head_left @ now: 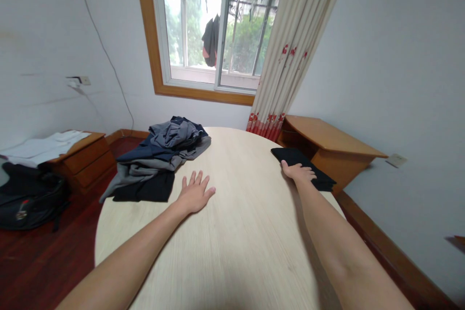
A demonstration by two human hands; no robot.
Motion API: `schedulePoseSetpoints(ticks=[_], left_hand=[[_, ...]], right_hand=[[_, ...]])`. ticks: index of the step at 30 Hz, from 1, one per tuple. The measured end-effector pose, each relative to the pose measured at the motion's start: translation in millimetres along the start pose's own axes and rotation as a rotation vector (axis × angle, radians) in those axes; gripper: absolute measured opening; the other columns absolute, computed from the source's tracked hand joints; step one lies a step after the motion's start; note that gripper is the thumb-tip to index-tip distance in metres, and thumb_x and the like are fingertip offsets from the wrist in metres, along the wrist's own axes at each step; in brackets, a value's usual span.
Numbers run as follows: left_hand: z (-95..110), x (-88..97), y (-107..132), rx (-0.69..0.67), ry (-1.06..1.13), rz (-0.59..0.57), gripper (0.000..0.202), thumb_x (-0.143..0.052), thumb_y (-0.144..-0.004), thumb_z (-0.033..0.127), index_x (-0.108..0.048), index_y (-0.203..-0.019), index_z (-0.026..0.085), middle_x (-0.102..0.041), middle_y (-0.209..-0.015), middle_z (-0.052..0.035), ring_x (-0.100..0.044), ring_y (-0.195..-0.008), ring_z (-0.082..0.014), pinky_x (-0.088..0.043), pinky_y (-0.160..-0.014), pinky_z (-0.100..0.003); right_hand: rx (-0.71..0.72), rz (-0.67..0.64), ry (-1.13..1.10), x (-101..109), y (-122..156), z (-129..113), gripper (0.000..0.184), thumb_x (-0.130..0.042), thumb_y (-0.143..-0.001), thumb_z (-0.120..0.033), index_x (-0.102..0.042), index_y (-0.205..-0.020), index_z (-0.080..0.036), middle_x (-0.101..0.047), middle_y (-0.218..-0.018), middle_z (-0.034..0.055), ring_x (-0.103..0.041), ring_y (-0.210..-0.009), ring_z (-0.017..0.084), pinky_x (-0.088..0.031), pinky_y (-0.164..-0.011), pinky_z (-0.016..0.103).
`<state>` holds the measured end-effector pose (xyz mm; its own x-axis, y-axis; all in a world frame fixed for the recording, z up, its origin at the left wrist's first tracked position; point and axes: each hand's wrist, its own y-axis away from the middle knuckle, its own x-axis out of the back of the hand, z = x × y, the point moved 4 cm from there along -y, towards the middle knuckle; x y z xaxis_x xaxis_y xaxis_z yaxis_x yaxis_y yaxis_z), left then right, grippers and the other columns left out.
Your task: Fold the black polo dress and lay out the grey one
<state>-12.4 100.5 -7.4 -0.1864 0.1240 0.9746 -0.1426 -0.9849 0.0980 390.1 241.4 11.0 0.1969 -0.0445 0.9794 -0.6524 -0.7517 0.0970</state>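
Observation:
My left hand (195, 193) rests on the pale round table (236, 232) with its fingers spread and nothing in them. Just left of it lies a loose heap of crumpled clothes (160, 147) in grey, navy and black. A black garment (145, 188) sticks out at the heap's near side, close to my left fingers. Over on the right, my right hand (298, 172) is stretched out on or just above a flat, neatly folded black cloth (294, 156) at the table's edge. Its fingers are apart; whether they press on the cloth is hard to see.
A wooden drawer cabinet (85, 162) with white papers (47, 147) and a black backpack (29, 198) stand at the left. A wooden desk (334, 135) is beyond the table's right edge. A patterned curtain (290, 58) hangs beside the window (192, 24).

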Motion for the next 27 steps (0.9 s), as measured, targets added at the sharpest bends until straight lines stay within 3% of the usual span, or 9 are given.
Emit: schedulePoseSetpoints(ticks=[4,8,10,13,16,22,25,27], left_hand=[[-1,-0.2,1,-0.014,0.006,0.002,0.069,-0.022,-0.100,0.057,-0.031,-0.156,0.018,-0.011,-0.165,-0.0137,-0.005,-0.152,-0.0346,-0.009,-0.119,-0.061],[-1,-2.0,1,-0.034,0.013,0.010,0.070,-0.022,-0.100,0.058,-0.032,-0.156,0.017,-0.013,-0.165,-0.0157,-0.007,-0.152,-0.0369,-0.010,-0.117,-0.063],[0,1.1,-2,-0.051,-0.016,0.027,0.070,-0.027,-0.098,0.058,-0.035,-0.154,0.017,-0.017,-0.163,-0.0181,-0.012,-0.151,-0.0401,-0.015,-0.115,-0.064],[-1,13.0,-10,-0.107,-0.067,0.044,0.067,-0.041,-0.093,0.058,-0.046,-0.147,0.019,-0.036,-0.156,-0.0208,-0.031,-0.143,-0.0438,-0.031,-0.108,-0.063],[-6,23.5,-21,-0.148,-0.077,0.003,0.062,-0.044,-0.090,0.059,-0.055,-0.140,0.023,-0.048,-0.148,-0.0184,-0.041,-0.136,-0.0423,-0.039,-0.103,-0.059],[-19,12.9,-36,-0.042,-0.074,-0.217,0.104,-0.058,-0.073,0.076,-0.030,-0.157,0.019,-0.009,-0.163,-0.0188,-0.011,-0.149,-0.0467,-0.025,-0.110,-0.070],[-24,8.1,-38,-0.080,-0.063,-0.284,0.113,-0.059,-0.069,0.079,-0.027,-0.157,0.015,-0.005,-0.163,-0.0211,-0.008,-0.149,-0.0461,-0.023,-0.113,-0.066],[-28,9.7,-37,-0.150,-0.018,-0.267,0.109,-0.059,-0.070,0.078,-0.031,-0.156,0.018,-0.009,-0.163,-0.0198,-0.011,-0.149,-0.0447,-0.023,-0.113,-0.064]], right_hand=[[0.129,-0.058,-0.006,12,7,-1,0.093,-0.042,-0.086,-0.076,-0.041,-0.149,-0.007,-0.036,-0.152,0.0299,-0.037,-0.139,0.044,-0.027,-0.111,0.060],[0.398,0.205,0.047,19,45,-8,0.067,-0.041,-0.095,-0.057,-0.054,-0.136,-0.006,-0.047,-0.144,0.0279,-0.042,-0.133,0.044,-0.033,-0.105,0.061],[0.587,0.231,0.045,7,78,-18,0.059,-0.041,-0.095,-0.051,-0.057,-0.134,-0.009,-0.051,-0.142,0.0249,-0.046,-0.131,0.040,-0.036,-0.104,0.057],[0.835,0.070,0.050,-23,127,-34,0.057,-0.044,-0.094,-0.054,-0.058,-0.133,-0.014,-0.054,-0.140,0.0205,-0.050,-0.128,0.036,-0.040,-0.103,0.051],[0.908,0.027,0.044,-42,153,-39,0.056,-0.042,-0.096,-0.053,-0.056,-0.136,-0.017,-0.048,-0.147,0.0190,-0.043,-0.137,0.035,-0.037,-0.107,0.051],[0.951,0.016,-0.054,-44,144,-27,0.059,-0.043,-0.097,-0.049,-0.052,-0.142,-0.011,-0.044,-0.153,0.0174,-0.038,-0.143,0.029,-0.029,-0.117,0.044],[0.984,-0.001,-0.053,-45,139,-24,0.059,-0.042,-0.098,-0.048,-0.051,-0.143,-0.010,-0.042,-0.154,0.0172,-0.037,-0.144,0.028,-0.027,-0.118,0.043],[0.996,-0.010,-0.043,-47,138,-23,0.060,-0.042,-0.098,-0.048,-0.051,-0.143,-0.010,-0.042,-0.154,0.0173,-0.036,-0.145,0.028,-0.026,-0.119,0.042]])
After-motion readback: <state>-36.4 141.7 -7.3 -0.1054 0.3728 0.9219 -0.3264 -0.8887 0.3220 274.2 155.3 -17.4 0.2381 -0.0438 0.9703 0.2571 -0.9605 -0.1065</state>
